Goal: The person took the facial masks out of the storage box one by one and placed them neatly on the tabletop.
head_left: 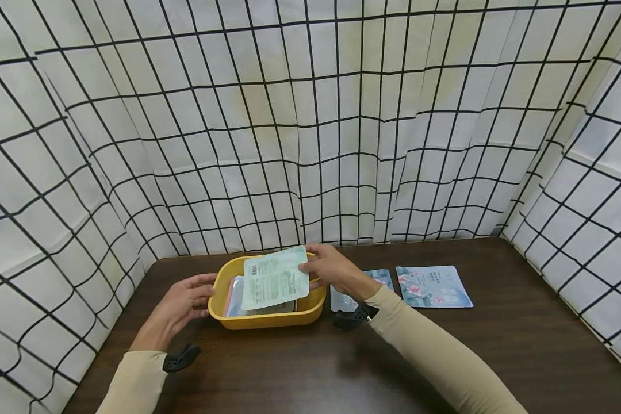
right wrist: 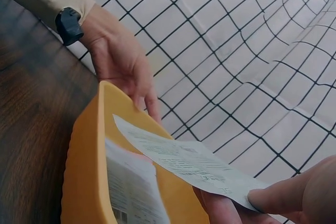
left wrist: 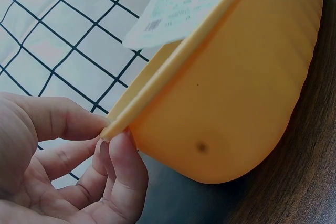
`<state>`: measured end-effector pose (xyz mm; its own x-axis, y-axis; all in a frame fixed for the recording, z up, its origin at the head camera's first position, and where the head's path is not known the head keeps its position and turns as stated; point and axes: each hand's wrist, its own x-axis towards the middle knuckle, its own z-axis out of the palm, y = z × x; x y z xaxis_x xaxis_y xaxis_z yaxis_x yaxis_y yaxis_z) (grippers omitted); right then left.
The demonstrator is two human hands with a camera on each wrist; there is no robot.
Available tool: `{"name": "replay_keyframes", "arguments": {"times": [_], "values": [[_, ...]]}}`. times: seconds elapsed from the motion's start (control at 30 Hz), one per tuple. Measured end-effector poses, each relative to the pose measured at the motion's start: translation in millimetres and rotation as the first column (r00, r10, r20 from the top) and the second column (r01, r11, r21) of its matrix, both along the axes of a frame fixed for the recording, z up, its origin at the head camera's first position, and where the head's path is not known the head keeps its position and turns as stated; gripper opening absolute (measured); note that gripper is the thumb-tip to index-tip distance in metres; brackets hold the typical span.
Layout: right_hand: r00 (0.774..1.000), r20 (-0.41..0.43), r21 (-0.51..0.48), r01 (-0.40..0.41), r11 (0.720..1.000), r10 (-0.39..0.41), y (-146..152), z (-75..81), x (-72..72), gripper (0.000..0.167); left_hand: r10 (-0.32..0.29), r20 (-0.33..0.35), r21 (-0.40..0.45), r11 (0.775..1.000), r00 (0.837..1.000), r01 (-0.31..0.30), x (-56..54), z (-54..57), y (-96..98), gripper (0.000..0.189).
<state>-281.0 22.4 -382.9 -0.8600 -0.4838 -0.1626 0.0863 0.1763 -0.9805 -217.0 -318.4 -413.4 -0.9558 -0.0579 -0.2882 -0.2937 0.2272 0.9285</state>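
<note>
A yellow plastic basin (head_left: 271,323) stands on the table, its rim pinched at the left end between the thumb and fingers of my left hand (head_left: 183,299). Over the basin, my right hand (head_left: 336,271) pinches a pale green printed sachet (head_left: 274,282) by its right edge; in the right wrist view the sachet (right wrist: 184,163) slants across the opening. Beneath it, other flat packets (right wrist: 131,182) lie in the basin, partly covered. One packet (head_left: 235,296) there shows a whitish face and a pink edge.
Right of the basin lie two blue floral sachets, one (head_left: 434,286) fully visible and one (head_left: 380,277) partly behind my right hand. The dark wooden table (head_left: 269,368) meets a white curtain with a black grid (head_left: 336,144) at the back and sides.
</note>
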Motion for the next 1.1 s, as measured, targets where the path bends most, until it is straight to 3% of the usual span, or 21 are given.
{"name": "replay_keyframes", "arguments": {"times": [0.53, 1.1], "values": [[0.999, -0.028, -0.057, -0.034, 0.998, 0.032, 46, 14.3, 4.9, 0.043, -0.005, -0.002, 0.016, 1.000, 1.000, 0.005, 0.8, 0.8, 0.3, 0.057], [0.999, -0.030, -0.080, -0.039, 0.996, 0.036, 102, 13.5, 15.1, 0.050, -0.002, 0.001, 0.030, 1.000, 1.000, 0.002, 0.4, 0.8, -0.2, 0.057]]}}
